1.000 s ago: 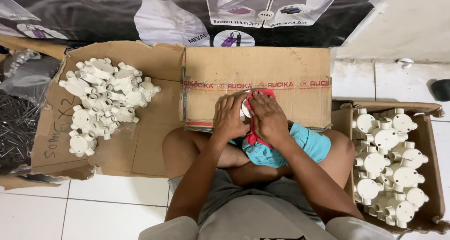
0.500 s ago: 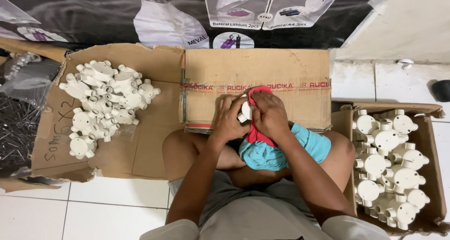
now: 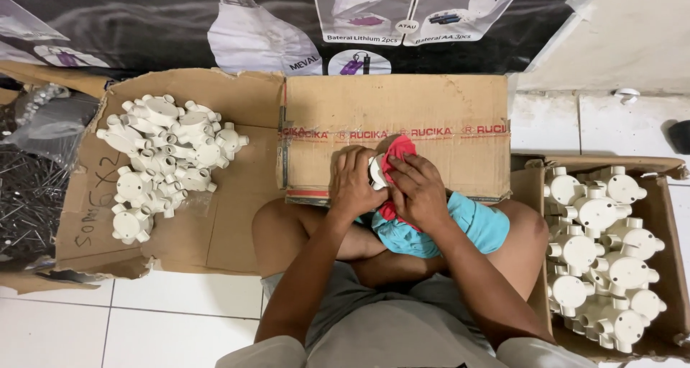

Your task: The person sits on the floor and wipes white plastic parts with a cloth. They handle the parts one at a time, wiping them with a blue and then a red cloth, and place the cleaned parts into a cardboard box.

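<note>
Clamped in the left hand (image 3: 353,182), a white junction box (image 3: 376,171) stays steady so the right hand (image 3: 420,192), gripping a red cloth (image 3: 397,152), can rub it

My left hand (image 3: 353,182) and right hand (image 3: 419,190) cover nearly all of the small white plastic fitting (image 3: 376,172) between them; only a sliver shows, so I cannot tell its shape. The red cloth (image 3: 397,152) disappears under my right palm. The open cardboard box of white round junction fittings (image 3: 650,195) is cut off at the right and bottom edges. The bundle of dark thin rods (image 3: 25,203) runs off the left edge.
</note>
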